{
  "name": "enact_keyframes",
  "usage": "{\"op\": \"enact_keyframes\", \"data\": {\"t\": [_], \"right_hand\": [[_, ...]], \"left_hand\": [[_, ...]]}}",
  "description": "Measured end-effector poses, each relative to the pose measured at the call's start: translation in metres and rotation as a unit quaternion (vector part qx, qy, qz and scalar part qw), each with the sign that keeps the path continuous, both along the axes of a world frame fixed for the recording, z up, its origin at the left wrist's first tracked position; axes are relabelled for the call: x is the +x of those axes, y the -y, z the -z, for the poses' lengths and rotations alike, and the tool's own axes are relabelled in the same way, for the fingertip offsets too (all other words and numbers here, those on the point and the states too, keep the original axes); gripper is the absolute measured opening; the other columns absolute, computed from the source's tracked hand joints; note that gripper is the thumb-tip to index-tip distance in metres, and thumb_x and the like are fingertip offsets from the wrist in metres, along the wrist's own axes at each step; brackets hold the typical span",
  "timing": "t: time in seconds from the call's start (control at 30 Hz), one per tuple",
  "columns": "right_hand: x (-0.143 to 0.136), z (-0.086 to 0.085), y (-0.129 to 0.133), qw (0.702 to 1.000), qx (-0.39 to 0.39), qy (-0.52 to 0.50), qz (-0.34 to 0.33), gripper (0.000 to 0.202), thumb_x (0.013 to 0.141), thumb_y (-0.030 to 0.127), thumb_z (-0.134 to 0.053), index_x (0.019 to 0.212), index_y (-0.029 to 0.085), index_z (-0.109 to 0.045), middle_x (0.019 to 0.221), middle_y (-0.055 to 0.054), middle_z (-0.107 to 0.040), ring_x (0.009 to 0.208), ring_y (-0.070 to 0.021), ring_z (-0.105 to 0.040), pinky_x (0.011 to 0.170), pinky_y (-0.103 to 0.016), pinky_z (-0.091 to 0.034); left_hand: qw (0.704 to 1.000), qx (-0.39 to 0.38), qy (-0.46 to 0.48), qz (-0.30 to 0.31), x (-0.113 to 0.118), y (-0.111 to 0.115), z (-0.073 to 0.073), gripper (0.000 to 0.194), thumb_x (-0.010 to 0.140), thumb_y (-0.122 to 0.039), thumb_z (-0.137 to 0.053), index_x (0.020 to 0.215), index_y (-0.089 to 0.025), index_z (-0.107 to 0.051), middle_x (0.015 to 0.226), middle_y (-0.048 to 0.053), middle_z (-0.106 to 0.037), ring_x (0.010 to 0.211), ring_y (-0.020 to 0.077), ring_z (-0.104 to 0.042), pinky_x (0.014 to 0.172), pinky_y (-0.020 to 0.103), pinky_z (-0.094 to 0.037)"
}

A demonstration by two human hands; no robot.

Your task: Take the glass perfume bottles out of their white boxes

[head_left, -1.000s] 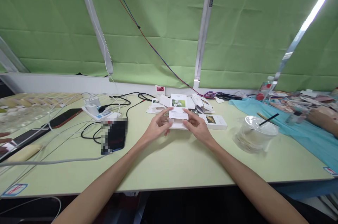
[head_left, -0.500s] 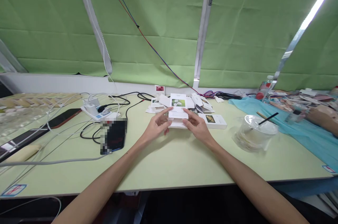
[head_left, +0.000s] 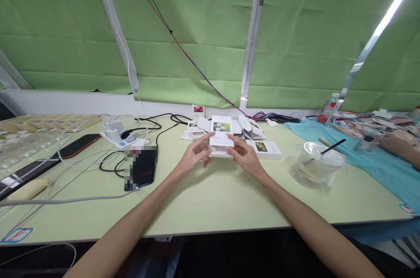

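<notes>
A small white box (head_left: 221,140) with a picture of white flowers on a green ground is held between both hands above the table's middle. My left hand (head_left: 196,154) grips its left side, thumb near the lower flap and index finger along the upper edge. On the right side, my right hand (head_left: 243,153) pinches the box with thumb and fingers. Right beside it lies a white box with a yellow flower picture (head_left: 264,150). Opened white cartons (head_left: 251,128) are piled behind the hands.
A phone (head_left: 146,166), a power strip (head_left: 118,136) and tangled cables lie left. On the right are a clear lidded cup (head_left: 318,160) with a black straw, a blue cloth (head_left: 370,171), and another person's arm (head_left: 402,147).
My left thumb has shifted slightly at the box's lower left. The lower flap between my hands appears a little changed in angle; otherwise things look the same.
</notes>
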State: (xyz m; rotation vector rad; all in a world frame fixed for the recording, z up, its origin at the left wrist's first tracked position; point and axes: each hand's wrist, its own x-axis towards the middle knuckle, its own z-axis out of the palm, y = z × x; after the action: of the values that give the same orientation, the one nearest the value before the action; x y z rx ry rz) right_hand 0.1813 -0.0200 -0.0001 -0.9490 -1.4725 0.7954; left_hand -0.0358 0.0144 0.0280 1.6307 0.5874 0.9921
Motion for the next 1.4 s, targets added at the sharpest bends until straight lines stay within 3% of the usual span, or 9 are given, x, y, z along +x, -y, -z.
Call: {"op": "enact_keyframes", "data": {"t": [0.3, 0.63, 0.77, 0.97, 1.2, 1.4], "right_hand": [[0.0019, 0.0013, -0.0018, 1.000, -0.007, -0.007, -0.004, 0.060, 0.084, 0.046, -0.071, 0.139, 0.024, -0.060, 0.080, 0.001, -0.048, 0.065, -0.0105, -0.045, 0.056, -0.023, -0.044], [0.0015, 0.0007, -0.0022, 1.000, -0.007, -0.016, -0.005, 0.060, 0.085, 0.048, -0.070, 0.139, 0.023, -0.061, 0.076, 0.001, -0.049, 0.063, -0.0115, -0.045, 0.056, -0.024, -0.045], [0.0021, 0.0013, -0.0028, 1.000, 0.005, -0.011, -0.013, 0.060, 0.088, 0.052, -0.065, 0.139, 0.022, -0.060, 0.080, -0.001, -0.054, 0.062, -0.0113, -0.047, 0.056, -0.025, -0.047], [0.0027, 0.0012, -0.0035, 0.999, 0.022, 0.011, -0.020, 0.065, 0.093, 0.061, -0.052, 0.143, 0.018, -0.056, 0.070, 0.002, -0.052, 0.058, -0.0117, -0.049, 0.058, -0.027, -0.048], [0.0035, -0.0004, -0.0008, 0.998, 0.024, 0.042, -0.039, 0.064, 0.090, 0.054, -0.062, 0.146, 0.025, -0.051, 0.095, -0.004, -0.060, 0.065, -0.0115, -0.051, 0.061, -0.027, -0.048], [0.0022, -0.0058, 0.0052, 0.997, 0.020, 0.074, -0.032, 0.072, 0.084, 0.046, -0.071, 0.149, 0.027, -0.046, 0.104, -0.005, -0.062, 0.074, -0.0140, -0.056, 0.070, -0.029, -0.050]], "left_hand": [[1.000, 0.005, -0.013, 0.024, -0.0023, 0.0011, -0.0011, 0.072, 0.090, -0.043, -0.065, 0.153, -0.024, -0.038, 0.087, 0.003, -0.062, 0.060, 0.0114, -0.060, 0.050, 0.023, -0.050], [0.998, 0.031, -0.044, 0.023, -0.0006, 0.0021, 0.0009, 0.085, 0.080, -0.037, -0.078, 0.153, -0.029, -0.035, 0.100, 0.005, -0.060, 0.062, 0.0087, -0.057, 0.050, 0.019, -0.047], [0.999, 0.027, -0.043, 0.016, 0.0000, 0.0024, 0.0001, 0.085, 0.080, -0.038, -0.077, 0.153, -0.027, -0.035, 0.099, 0.005, -0.062, 0.061, 0.0085, -0.057, 0.051, 0.020, -0.047], [0.999, 0.025, -0.035, 0.009, 0.0015, 0.0040, -0.0026, 0.086, 0.080, -0.040, -0.077, 0.152, -0.022, -0.035, 0.098, 0.007, -0.064, 0.059, 0.0084, -0.055, 0.050, 0.020, -0.046], [0.999, 0.030, -0.035, -0.008, 0.0016, 0.0069, -0.0053, 0.080, 0.082, -0.039, -0.076, 0.151, -0.023, -0.037, 0.094, 0.005, -0.064, 0.057, 0.0075, -0.054, 0.051, 0.020, -0.047], [0.999, 0.033, -0.035, -0.017, 0.0017, 0.0064, -0.0048, 0.078, 0.084, -0.041, -0.074, 0.150, -0.022, -0.038, 0.090, 0.003, -0.063, 0.055, 0.0068, -0.054, 0.052, 0.020, -0.047]]}}
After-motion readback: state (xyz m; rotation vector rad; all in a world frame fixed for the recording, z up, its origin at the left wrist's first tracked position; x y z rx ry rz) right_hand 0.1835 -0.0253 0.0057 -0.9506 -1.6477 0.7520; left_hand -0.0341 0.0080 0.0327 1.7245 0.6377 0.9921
